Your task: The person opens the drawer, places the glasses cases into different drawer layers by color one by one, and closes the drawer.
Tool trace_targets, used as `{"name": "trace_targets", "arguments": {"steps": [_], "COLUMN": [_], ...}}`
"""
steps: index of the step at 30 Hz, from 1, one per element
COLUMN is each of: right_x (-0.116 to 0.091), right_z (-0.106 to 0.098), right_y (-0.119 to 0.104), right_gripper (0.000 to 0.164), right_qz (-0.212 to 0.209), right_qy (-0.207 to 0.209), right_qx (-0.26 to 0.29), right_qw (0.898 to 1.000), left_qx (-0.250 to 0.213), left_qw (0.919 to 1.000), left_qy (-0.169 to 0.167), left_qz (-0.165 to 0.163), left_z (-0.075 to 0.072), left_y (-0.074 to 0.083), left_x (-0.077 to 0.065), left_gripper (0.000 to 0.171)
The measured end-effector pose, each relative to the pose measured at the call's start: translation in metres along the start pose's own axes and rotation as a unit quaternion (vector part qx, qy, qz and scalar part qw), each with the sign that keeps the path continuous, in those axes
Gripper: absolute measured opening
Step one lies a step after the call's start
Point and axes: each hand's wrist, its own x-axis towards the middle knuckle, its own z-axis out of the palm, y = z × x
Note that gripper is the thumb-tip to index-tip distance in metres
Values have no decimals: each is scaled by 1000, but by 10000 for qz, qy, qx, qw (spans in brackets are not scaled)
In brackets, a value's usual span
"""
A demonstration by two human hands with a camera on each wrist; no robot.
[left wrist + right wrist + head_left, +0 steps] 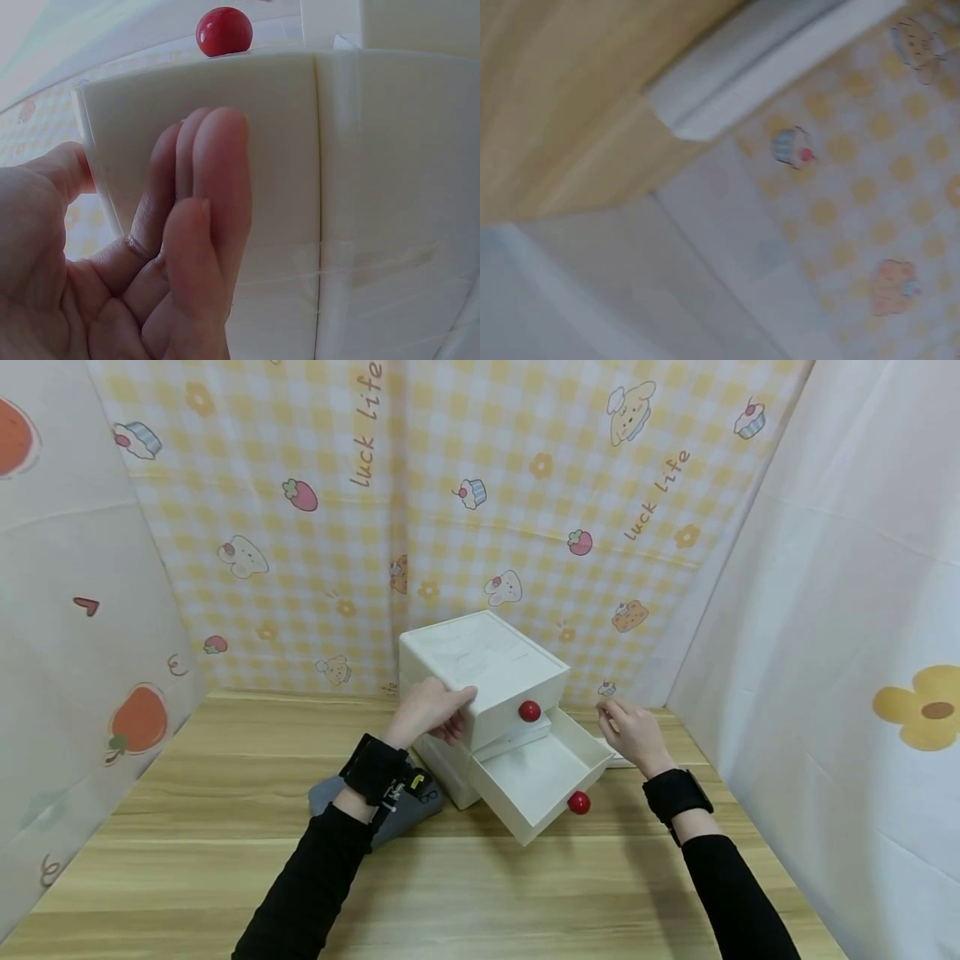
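A white two-drawer cabinet point(487, 660) stands angled on the table. Its upper drawer, with a red knob point(529, 711), is closed. The lower drawer point(536, 785) is pulled out, a second red knob point(579, 802) on its front. My left hand point(431, 710) rests at the cabinet's upper left corner: the thumb lies over the top edge, and the fingers point(217, 165) extend along the side panel. To the right of the pulled-out drawer hovers my right hand point(633, 735), fingers loosely bent, with nothing seen in it. The right wrist view does not show this hand.
Under my left wrist lies a grey, soft-looking item point(401, 818) with dark lettering. A flat white object point(727, 82) lies behind my right hand, near the back of the wooden table point(187, 860). Printed cloth point(480, 543) hangs behind, with white cloth at both sides.
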Motion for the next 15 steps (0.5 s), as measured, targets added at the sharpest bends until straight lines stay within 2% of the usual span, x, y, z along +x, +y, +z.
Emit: {"name": "trace_targets", "arguments": {"steps": [2,5,9,12,15], "right_x": [-11,-26,-43,-55,-65], "right_z": [3,7,13,21,28], "right_y": [5,9,13,16,17], "right_gripper": [9,15,41,57,64], "right_qz": [446,1156,1971,2140,1993], "right_qy": [-235,-955,-2217,-2823,-3127], "right_qx": [63,168,319,305,91], "right_qw": [9987,9886,9545,9346,9287], "left_qx": [-3,1,20,20,0], "left_qw": [10000,10000,10000,10000,10000], "left_qy": [0,10,5,-4,4], "left_qz": [-1,1,7,-1,-1], "left_z": [1,1,1,1,1], "left_y": [0,-1,-2,-2,-1], "left_x": [0,0,1,1,0], "left_gripper": [43,43,44,45,45]}}
